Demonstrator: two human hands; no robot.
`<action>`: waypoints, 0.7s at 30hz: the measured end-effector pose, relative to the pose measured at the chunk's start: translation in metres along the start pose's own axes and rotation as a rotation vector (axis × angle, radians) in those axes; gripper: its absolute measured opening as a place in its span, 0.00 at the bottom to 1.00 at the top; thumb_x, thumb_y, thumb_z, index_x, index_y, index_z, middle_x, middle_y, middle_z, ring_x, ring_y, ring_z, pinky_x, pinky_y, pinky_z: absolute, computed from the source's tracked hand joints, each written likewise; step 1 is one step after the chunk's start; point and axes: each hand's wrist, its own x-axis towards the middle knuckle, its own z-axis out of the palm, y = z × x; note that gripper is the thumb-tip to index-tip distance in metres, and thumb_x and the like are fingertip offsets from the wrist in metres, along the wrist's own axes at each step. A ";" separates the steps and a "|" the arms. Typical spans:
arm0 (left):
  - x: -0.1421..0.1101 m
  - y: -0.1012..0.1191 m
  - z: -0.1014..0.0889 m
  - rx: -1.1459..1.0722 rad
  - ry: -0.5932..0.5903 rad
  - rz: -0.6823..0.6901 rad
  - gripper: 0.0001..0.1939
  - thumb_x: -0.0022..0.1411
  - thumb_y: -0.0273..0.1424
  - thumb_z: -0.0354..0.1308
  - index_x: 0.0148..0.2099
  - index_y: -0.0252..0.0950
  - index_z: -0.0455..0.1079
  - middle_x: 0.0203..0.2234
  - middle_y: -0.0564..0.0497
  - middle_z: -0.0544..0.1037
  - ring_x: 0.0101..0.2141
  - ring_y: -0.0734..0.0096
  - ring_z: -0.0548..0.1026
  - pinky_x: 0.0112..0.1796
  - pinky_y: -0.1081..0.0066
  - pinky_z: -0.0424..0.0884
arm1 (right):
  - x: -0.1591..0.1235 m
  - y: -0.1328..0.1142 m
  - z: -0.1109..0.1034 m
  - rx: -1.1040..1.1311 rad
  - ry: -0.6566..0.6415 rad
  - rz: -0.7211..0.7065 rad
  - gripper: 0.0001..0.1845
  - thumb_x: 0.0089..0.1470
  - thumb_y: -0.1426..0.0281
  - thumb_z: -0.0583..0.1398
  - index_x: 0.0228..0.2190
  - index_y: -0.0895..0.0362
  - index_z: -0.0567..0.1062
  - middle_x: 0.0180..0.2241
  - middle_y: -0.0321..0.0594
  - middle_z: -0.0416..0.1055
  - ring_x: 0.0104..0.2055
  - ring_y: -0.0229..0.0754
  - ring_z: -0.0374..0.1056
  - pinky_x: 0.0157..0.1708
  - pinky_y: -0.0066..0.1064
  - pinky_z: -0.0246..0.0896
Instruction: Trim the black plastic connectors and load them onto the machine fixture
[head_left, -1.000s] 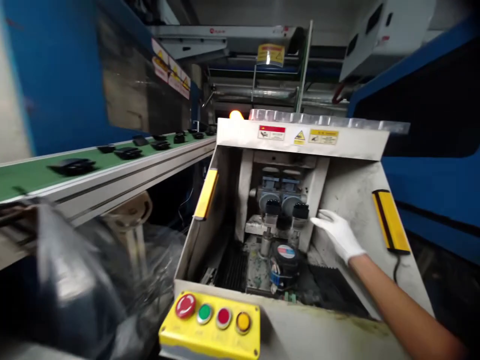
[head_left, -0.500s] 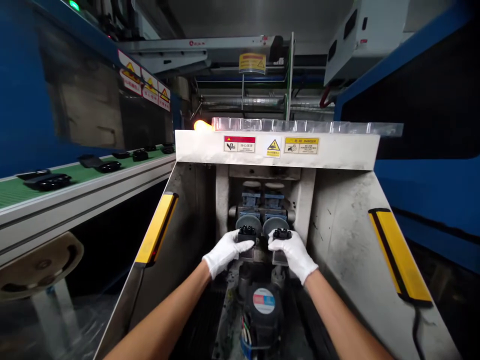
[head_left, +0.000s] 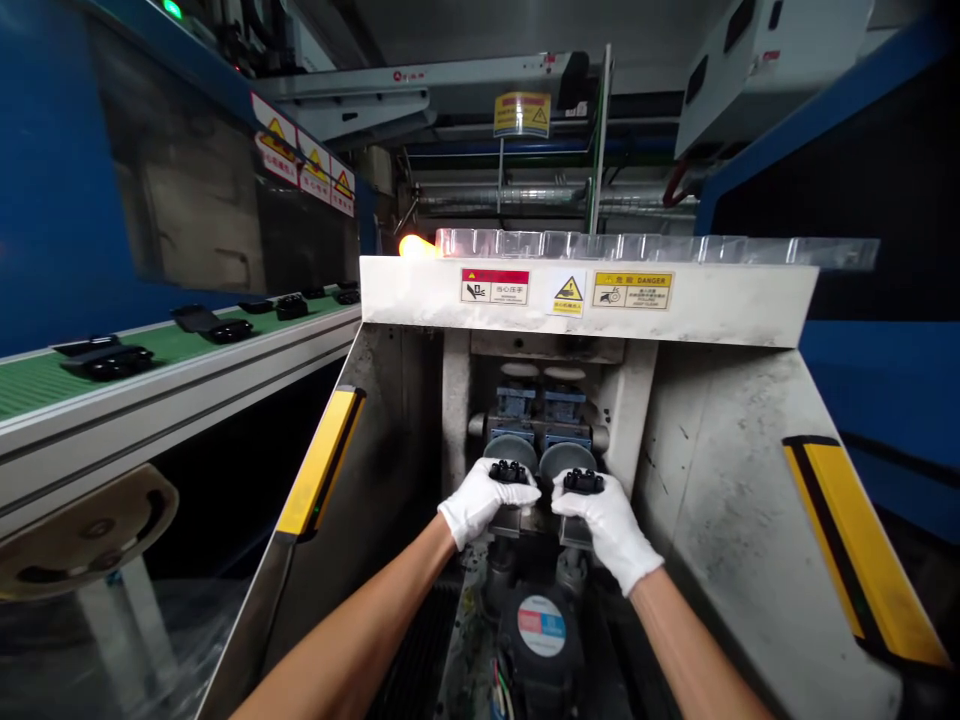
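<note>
Both hands stay put since a half-second ago: left hand (head_left: 484,500) and right hand (head_left: 607,515) each pinch a small black part (head_left: 508,470) (light, rigid-looking plastic) by its sides.

Two small parts sit side by side on fixtures deep in the machine bay (head_left: 697,470): left part (head_left: 508,470), right part (head_left: 583,481). Left hand (head_left: 480,500) on left part, right hand (head_left: 609,515) on right part. Motor (head_left: 541,635) below, nearer. Conveyor (head_left: 172,365) left of bay, carrying parts.
</note>
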 end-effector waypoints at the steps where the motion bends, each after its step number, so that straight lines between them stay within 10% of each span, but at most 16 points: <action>1: 0.000 -0.001 0.000 -0.005 0.002 0.006 0.12 0.64 0.33 0.60 0.31 0.30 0.68 0.22 0.57 0.70 0.23 0.78 0.70 0.28 0.74 0.70 | 0.000 0.000 0.000 0.006 0.010 -0.001 0.05 0.55 0.76 0.65 0.28 0.62 0.74 0.24 0.29 0.70 0.25 0.33 0.68 0.29 0.27 0.67; 21: -0.002 0.004 0.002 0.079 0.030 0.002 0.10 0.64 0.31 0.61 0.32 0.30 0.69 0.24 0.56 0.72 0.24 0.77 0.71 0.28 0.74 0.72 | 0.004 -0.001 -0.004 -0.055 -0.025 -0.047 0.05 0.56 0.73 0.65 0.30 0.61 0.74 0.26 0.31 0.71 0.28 0.35 0.69 0.32 0.30 0.69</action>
